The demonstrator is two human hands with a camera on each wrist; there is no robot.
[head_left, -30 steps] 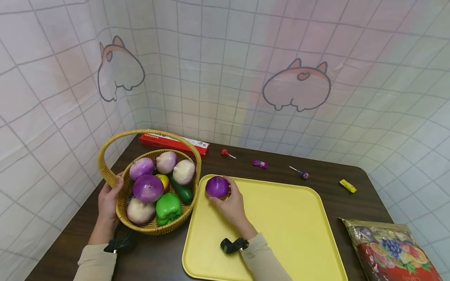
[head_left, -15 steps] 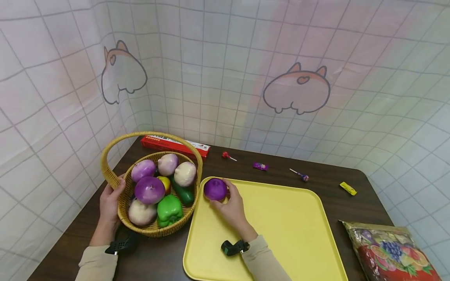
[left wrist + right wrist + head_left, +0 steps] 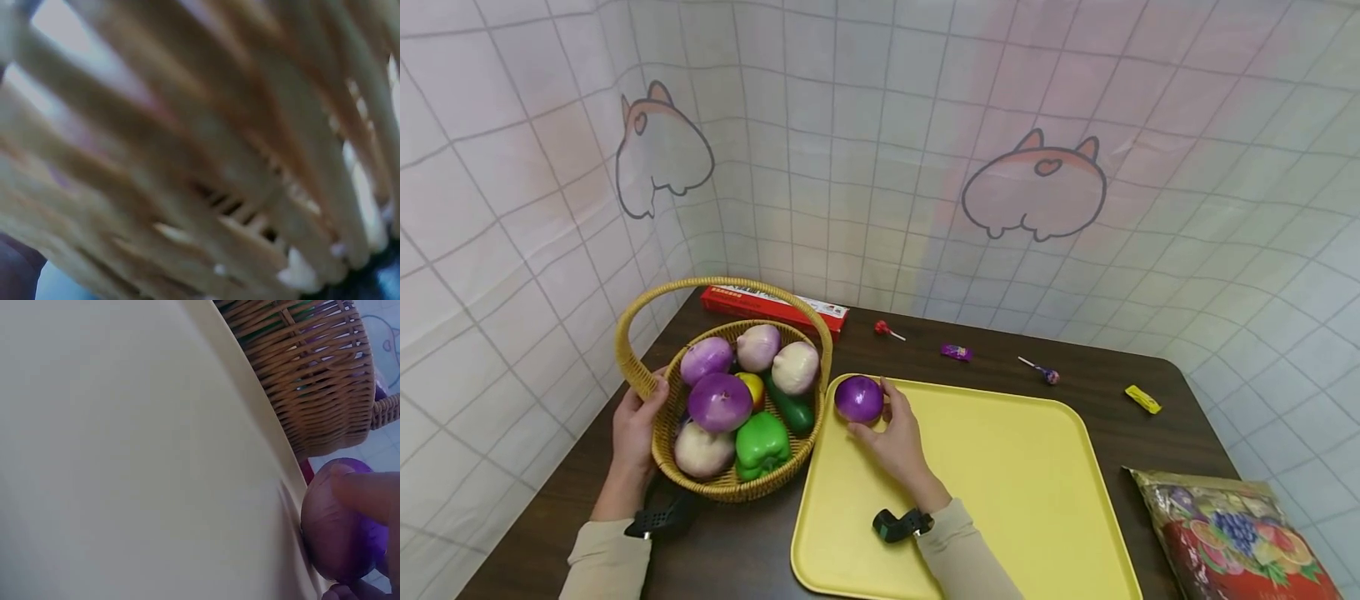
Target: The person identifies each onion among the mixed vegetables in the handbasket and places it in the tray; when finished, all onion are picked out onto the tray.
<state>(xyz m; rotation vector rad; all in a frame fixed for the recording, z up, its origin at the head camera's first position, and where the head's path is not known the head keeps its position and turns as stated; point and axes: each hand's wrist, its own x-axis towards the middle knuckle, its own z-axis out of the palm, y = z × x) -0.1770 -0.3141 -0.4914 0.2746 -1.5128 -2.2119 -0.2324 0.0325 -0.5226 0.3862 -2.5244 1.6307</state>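
From the head view, the right hand (image 3: 891, 437) sits at the upper left corner of the yellow tray (image 3: 1000, 492), its fingers (image 3: 891, 400) curled around a purple onion (image 3: 859, 398) that rests on the tray just beside the wicker basket (image 3: 662, 437). The left hand (image 3: 634, 429) grips the basket's rim at its left side, where the arched handle meets it. Inside the basket lie more purple and pale onions, a green pepper (image 3: 762, 443), a dark green cucumber and something yellow half hidden between them. On the dark worktop (image 3: 1000, 367) toward the top of the frame lie a red box (image 3: 775, 306), two lollipops, a purple sweet and a yellow sweet, well apart from each other; a printed bag (image 3: 1232, 533) lies at the lower right. The left wrist view is filled with blurred wicker strands of the basket (image 3: 206, 156), very close to the lens; the fingers themselves do not show there. In the right wrist view the tray (image 3: 125, 456) fills the left of the frame, the basket (image 3: 312, 369) stands at the upper right just past the tray's edge, and at the lower right the purple onion (image 3: 337, 531) touches the tray's rim with a fingertip (image 3: 369, 490) pressed on it.
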